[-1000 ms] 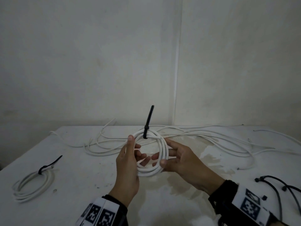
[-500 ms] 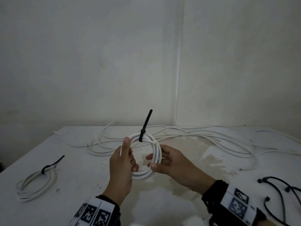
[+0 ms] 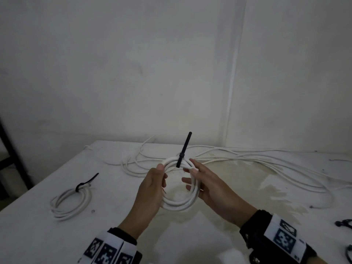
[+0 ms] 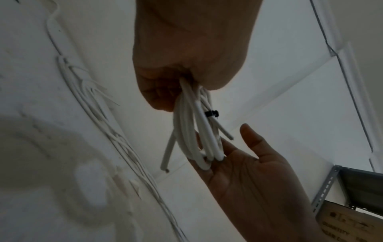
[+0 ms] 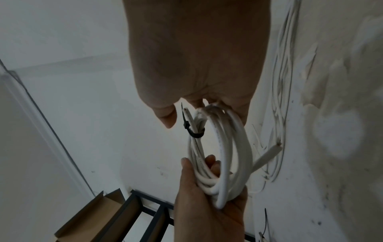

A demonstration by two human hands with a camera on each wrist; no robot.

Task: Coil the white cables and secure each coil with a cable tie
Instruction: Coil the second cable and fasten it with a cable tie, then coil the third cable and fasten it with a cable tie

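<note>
A coil of white cable (image 3: pixel 181 205) hangs above the white table (image 3: pixel 114 235), bound at its far side by a black cable tie (image 3: pixel 183 149) whose tail sticks up. My left hand (image 3: pixel 152 187) grips the coil's left side, thumb and fingers curled round the strands (image 5: pixel 207 185). My right hand (image 3: pixel 209 187) lies under the right side, with its fingers through the middle. In the left wrist view the right hand's palm (image 4: pixel 248 172) is flat, the thumb is straight, and the coil (image 4: pixel 190 131) rests on it. Two cut cable ends stick out of the coil.
A second coil (image 3: pixel 70 202), tied with a black tie (image 3: pixel 85 183), lies on the table at the left. Loose white cables (image 3: pixel 247 161) sprawl across the back and right. Spare black ties (image 3: pixel 342 223) lie at the right edge. A dark metal rack (image 3: pixel 11 149) stands left of the table.
Both hands have carried the coil a little to the left. My right thumb has come up the coil's right side toward the tie, and that hand's hold has loosened.
</note>
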